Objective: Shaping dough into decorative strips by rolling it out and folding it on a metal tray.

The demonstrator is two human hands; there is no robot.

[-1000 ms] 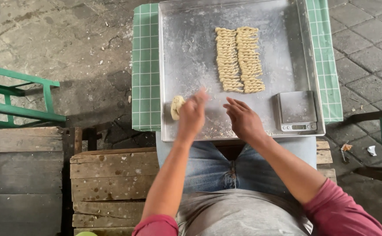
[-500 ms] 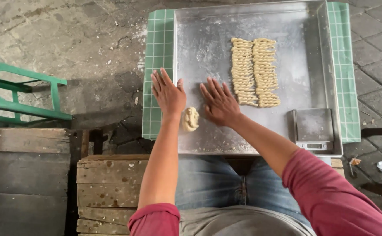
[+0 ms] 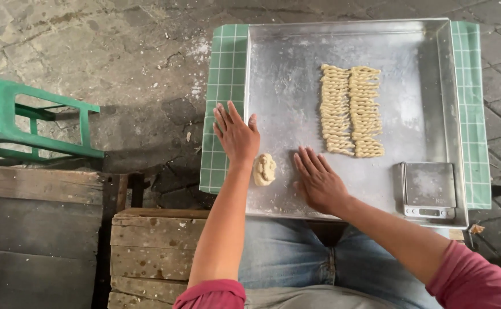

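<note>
Both hands have spread apart off the dough lump.
Your left hand and right hand lie flat, released, near the tray's front-left corner; dough looks soft, pinch its middle.

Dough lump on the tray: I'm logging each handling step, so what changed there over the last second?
The left hand let go of the dough lump, which now lies free on the metal tray. Both hands spread flat, the right hand on the lump's other side. The twisted dough rows and scale kept their places.
</note>
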